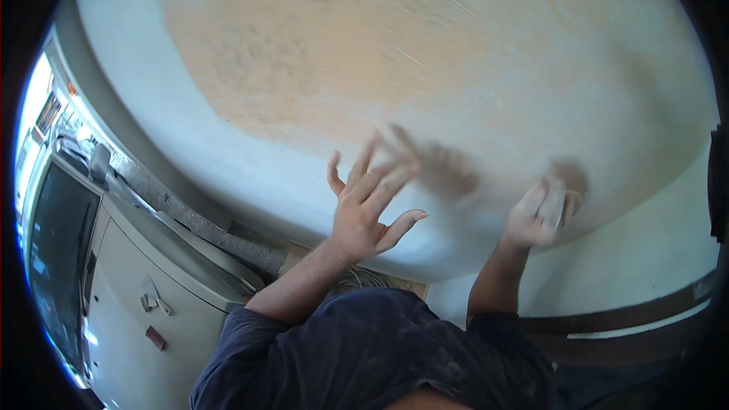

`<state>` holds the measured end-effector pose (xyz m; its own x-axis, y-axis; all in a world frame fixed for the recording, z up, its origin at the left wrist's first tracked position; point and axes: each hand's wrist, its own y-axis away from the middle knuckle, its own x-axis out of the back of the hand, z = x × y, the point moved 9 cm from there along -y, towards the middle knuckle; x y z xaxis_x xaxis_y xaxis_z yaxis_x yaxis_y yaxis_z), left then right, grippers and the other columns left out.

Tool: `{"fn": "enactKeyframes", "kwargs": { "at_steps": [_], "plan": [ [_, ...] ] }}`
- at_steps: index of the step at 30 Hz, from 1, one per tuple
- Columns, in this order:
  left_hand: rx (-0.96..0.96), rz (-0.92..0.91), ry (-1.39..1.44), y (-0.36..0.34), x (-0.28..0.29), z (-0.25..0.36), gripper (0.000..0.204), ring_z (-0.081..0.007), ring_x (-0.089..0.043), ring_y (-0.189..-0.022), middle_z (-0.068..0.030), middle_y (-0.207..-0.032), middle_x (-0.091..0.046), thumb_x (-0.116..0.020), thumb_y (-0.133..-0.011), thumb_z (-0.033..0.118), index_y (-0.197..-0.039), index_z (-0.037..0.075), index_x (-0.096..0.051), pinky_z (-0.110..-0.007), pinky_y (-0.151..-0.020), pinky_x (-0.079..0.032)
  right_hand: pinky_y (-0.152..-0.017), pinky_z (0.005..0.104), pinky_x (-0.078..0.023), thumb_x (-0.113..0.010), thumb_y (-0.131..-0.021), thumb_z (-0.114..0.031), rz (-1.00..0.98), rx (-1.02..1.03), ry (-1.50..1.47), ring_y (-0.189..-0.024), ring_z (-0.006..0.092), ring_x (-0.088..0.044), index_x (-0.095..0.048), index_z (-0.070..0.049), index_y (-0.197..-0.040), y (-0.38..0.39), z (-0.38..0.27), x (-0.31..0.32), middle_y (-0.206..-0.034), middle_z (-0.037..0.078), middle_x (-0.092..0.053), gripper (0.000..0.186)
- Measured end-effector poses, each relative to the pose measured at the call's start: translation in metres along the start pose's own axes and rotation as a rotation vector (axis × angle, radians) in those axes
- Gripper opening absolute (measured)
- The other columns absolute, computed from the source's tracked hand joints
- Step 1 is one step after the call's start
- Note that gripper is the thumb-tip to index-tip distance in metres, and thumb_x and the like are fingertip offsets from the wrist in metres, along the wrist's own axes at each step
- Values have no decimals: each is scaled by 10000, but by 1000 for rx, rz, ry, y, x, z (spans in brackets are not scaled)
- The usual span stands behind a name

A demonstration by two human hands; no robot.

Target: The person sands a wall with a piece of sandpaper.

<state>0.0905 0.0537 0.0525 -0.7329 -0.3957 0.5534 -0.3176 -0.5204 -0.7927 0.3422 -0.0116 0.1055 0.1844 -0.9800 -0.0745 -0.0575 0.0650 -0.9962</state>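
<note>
My left hand (372,201) is raised in front of the wall (304,53), fingers spread and thumb out, with nothing in it. Its fingertips are slightly blurred, and a shadow falls on the wall just to their right. Farther right, my right hand (530,216) is closed around a pale, flat folded sheet (553,203) held close to the wall. What the sheet is made of cannot be made out. The wall is whitish, with a broad peach-coloured patch, thin scratch marks and darker specks. Pale dust coats the right fingers.
A light-coloured car (144,258) stands at the left. On its bonnet lie putty knives (156,298) and a small dark red piece (156,338). Coiled cable (364,279) lies at the wall's foot. A dark band with a white strip (638,324) runs along the lower right.
</note>
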Motion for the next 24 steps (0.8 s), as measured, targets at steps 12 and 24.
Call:
{"fn": "enactKeyframes", "kwargs": {
  "at_steps": [12,24],
  "plan": [
    [-134,158,600,23,60,-82,209,-251,-681,-858,-49,-918,-707,-820,-857,235,-1007,114,-737,-393,-805,-492,-589,397,-366,-679,-1002,-305,-657,-37,-1080,-587,253,-513,-598,-44,-757,92,-184,-118,-682,73,-526,367],
    [-106,202,136,31,94,-153,484,-345,-495,-1398,-77,-1345,-639,-751,-894,537,-1260,221,-734,-616,-1201,-196,-545,363,-419,-499,-1105,-293,-564,-248,-1023,-625,214,-548,-593,-8,-934,123,-209,-121,-782,132,-633,345]
  ]
}}
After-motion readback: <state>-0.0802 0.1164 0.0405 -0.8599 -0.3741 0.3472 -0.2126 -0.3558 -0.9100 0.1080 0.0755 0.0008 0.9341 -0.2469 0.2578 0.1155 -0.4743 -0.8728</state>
